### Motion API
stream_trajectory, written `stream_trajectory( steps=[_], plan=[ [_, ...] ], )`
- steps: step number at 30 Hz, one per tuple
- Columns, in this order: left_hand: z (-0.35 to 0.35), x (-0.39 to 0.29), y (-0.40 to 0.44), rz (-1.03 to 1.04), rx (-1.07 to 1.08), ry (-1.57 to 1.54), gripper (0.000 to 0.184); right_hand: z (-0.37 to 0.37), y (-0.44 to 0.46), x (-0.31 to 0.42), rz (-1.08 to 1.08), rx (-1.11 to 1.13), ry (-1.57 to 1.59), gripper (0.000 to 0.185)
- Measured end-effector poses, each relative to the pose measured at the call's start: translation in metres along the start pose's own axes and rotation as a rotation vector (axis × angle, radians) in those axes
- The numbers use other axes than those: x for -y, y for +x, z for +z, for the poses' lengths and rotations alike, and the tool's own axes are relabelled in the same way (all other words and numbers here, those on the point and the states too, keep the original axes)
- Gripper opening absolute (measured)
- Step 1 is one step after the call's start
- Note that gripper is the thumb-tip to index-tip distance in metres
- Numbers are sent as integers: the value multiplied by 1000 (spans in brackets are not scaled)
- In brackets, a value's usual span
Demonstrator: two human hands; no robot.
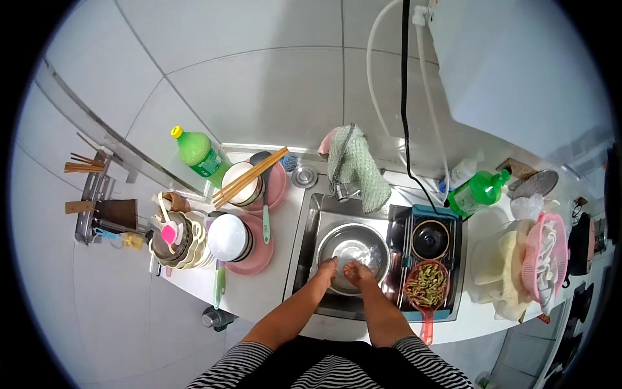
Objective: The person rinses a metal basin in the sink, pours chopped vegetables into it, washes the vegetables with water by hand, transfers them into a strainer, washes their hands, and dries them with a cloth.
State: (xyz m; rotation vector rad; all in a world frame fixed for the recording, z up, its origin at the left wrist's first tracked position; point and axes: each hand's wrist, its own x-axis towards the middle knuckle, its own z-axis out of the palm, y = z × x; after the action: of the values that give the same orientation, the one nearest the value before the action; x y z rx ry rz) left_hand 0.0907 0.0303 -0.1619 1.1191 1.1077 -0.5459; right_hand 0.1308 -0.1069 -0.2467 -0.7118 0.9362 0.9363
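Observation:
Both my hands are at a round metal basin (374, 241) that sits in the sink (310, 223) with water in it. My left hand (328, 268) is at the basin's near left side, its fingers drawn together. My right hand (354, 271) is close beside it over the near part of the basin, with curled fingers. What either hand holds, if anything, is too small to make out. Behind the basin, a green cloth (356, 165) hangs over the faucet (343, 192).
Right of the basin, a rack holds a black bowl (430, 239) and a red strainer (427, 324) of cut green vegetables. Stacked white bowls (227, 237), pink plates (266, 251), chopsticks (253, 175) and a green bottle (199, 154) stand left. A pink basket (531, 259) is far right.

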Motion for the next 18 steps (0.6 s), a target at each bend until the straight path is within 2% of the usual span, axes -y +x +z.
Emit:
stream_trajectory(
  steps=[1, 2, 3, 4, 5, 6, 8, 9, 11, 12, 13, 14, 15, 16, 18],
  plan=[
    [1, -7, -4, -15, 54, -35, 41, 15, -16, -4, 0, 123, 59, 30],
    [3, -12, -6, -32, 115, -72, 44, 21, -24, -4, 115, 289, 136, 32],
    [0, -8, 6, -5, 334, -208, 50, 47, -51, -4, 143, 411, 77, 36],
    [-2, -10, 8, -76, 364, -227, 50, 65, -73, -7, 90, 433, 60, 41],
    [4, -22, -4, -72, 439, -333, 48, 75, -83, -10, 133, 580, 137, 44],
    [9, -29, -18, -73, 512, -435, 47, 93, -104, -10, -44, 344, 15, 47],
    [3, -31, -9, -72, 779, -440, 47, 93, -92, -13, -203, 189, -92, 49],
    [22, -26, -15, -14, 488, -526, 48, 91, -86, -16, -222, 175, -63, 49],
    [4, 35, 95, -53, 978, -730, 42, 89, -76, -28, -885, -192, -582, 48],
    [12, 21, 68, -30, 433, -545, 42, 85, -71, -27, -884, -203, -563, 48],
    [21, 13, 49, -41, 432, -531, 42, 79, -66, -27, -1191, -337, -859, 47],
    [27, 7, 29, -19, 317, -537, 37, 73, -64, -30, -1479, -478, -1162, 47],
    [33, 6, 21, 4, 208, -540, 34, 69, -70, -28, -1219, -458, -1327, 37],
    [30, 10, 23, -18, 211, -515, 34, 66, -70, -25, -1198, -484, -1309, 37],
    [23, 18, 31, -58, 305, -341, 34, 54, -65, -18, -1307, -701, -1305, 31]
  ],
)
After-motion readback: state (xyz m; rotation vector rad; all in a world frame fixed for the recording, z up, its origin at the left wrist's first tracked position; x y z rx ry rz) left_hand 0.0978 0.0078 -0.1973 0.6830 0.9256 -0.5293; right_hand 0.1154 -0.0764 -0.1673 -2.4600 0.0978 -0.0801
